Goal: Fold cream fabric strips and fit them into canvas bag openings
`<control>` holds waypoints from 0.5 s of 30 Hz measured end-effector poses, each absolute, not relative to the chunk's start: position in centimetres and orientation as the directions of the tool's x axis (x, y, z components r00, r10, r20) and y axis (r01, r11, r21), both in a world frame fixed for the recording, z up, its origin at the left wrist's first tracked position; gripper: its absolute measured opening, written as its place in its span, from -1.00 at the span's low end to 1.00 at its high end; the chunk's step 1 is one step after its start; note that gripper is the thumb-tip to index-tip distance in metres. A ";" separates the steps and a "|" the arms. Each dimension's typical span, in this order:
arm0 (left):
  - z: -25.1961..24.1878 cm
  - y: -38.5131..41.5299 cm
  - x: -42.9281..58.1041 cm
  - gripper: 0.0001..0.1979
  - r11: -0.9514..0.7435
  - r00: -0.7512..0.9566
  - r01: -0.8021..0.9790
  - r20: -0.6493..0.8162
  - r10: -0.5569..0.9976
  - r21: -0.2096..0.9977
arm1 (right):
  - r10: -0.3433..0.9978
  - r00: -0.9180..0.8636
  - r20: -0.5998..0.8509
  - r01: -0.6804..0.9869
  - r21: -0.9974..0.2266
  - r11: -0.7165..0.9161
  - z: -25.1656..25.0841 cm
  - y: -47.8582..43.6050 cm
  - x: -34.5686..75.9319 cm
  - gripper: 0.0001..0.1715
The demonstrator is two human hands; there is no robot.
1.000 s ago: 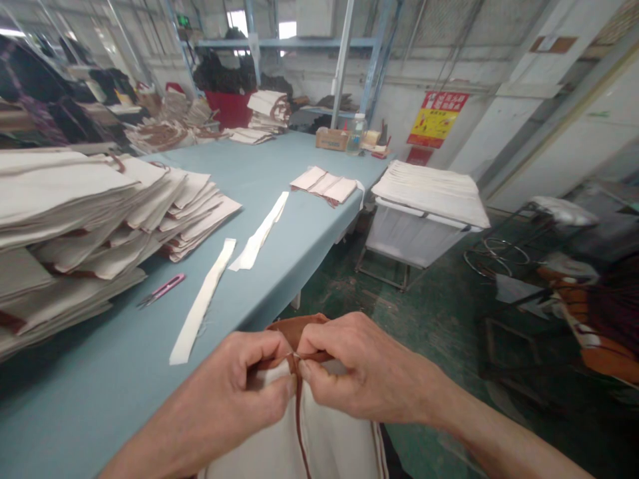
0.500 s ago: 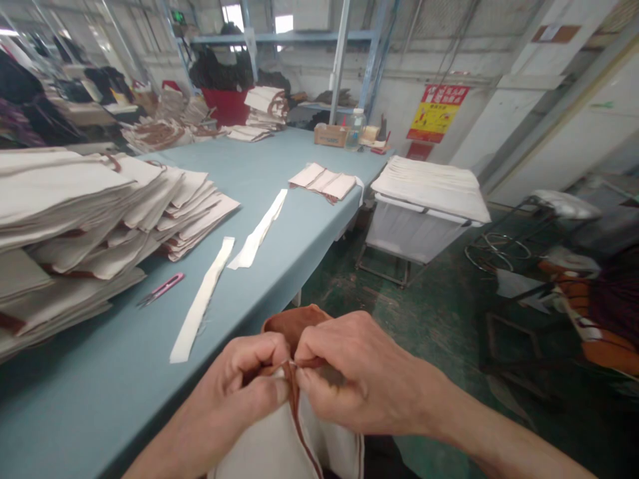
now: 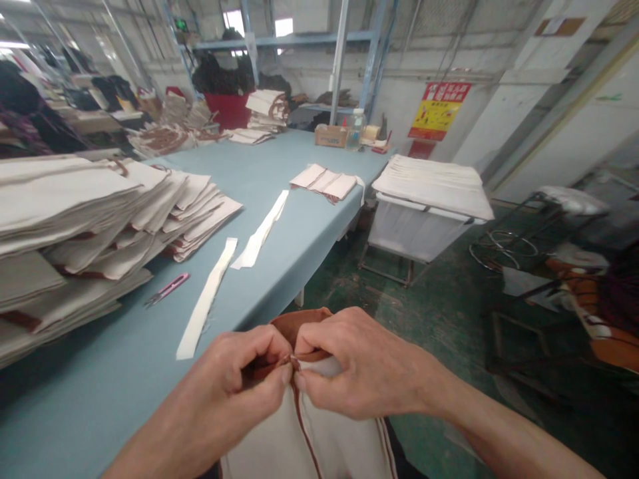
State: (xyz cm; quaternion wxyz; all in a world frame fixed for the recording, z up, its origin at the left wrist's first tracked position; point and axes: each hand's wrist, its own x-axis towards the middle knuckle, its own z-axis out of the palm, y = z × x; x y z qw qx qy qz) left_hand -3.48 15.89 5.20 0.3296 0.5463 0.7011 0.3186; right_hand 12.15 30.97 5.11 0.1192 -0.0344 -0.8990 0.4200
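A white fabric piece with brown trim (image 3: pixel 269 442) hangs below both hands at the bottom centre. My left hand (image 3: pixel 232 382) pinches its top edge beside the brown seam. Right next to it, my right hand (image 3: pixel 352 366) pinches the same edge, the fingertips of both hands nearly touching. Brown material (image 3: pixel 299 322) shows behind the fingers. Pink thread snips (image 3: pixel 170 289) lie on the blue table (image 3: pixel 134 366), left of two pale fabric strips, one nearer (image 3: pixel 207 299) and one farther (image 3: pixel 262 229).
Stacked white fabric pieces (image 3: pixel 74 206) cover the table's left side. Small panels (image 3: pixel 324 181) lie near its right edge, with a cardboard box (image 3: pixel 330 136) and a bottle (image 3: pixel 356 130) beyond. A loaded white bin (image 3: pixel 409 226) and a stool (image 3: pixel 504 246) stand right.
The fabric has spread wider below my hands, and more of its front shows. My left hand has shifted slightly up; both hands still pinch the edge. The view has moved slightly.
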 end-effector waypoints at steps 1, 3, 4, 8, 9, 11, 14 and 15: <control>5.1 15.8 -3.5 -0.75 0.172 -0.173 0.601 -0.083 0.981 0.781 | 0.159 -0.975 0.156 -0.024 -0.782 0.622 5.0 31.1 12.1 -0.83; 4.8 15.6 -3.6 -0.74 0.104 -0.140 0.673 -0.012 0.990 0.732 | 0.148 -0.985 0.087 0.013 -0.821 0.571 4.6 31.4 12.1 -0.85; 4.7 15.5 -3.7 -0.74 0.083 -0.129 0.691 0.009 0.992 0.718 | 0.145 -0.988 0.059 0.031 -0.835 0.550 4.4 31.5 12.2 -0.85; 4.9 15.3 -3.5 -0.69 0.105 -0.129 0.654 -0.026 0.991 0.749 | 0.134 -0.989 0.060 0.021 -0.846 0.533 4.0 31.4 12.3 -0.84; 5.0 15.4 -3.4 -0.70 0.114 -0.141 0.650 -0.028 0.990 0.751 | 0.138 -0.987 0.079 0.008 -0.841 0.541 3.9 31.4 12.3 -0.84; 5.3 15.5 -3.1 -0.74 0.113 -0.168 0.677 0.003 0.986 0.727 | 0.151 -0.981 0.122 -0.015 -0.825 0.564 4.0 31.2 12.2 -0.82; 5.6 15.7 -2.8 -0.79 0.061 -0.169 0.785 0.119 0.978 0.617 | 0.171 -0.967 0.191 -0.045 -0.783 0.620 4.0 31.0 11.9 -0.78; 5.5 15.7 -2.8 -0.79 0.044 -0.159 0.819 0.153 0.975 0.572 | 0.171 -0.961 0.219 -0.058 -0.762 0.645 3.9 30.9 11.9 -0.77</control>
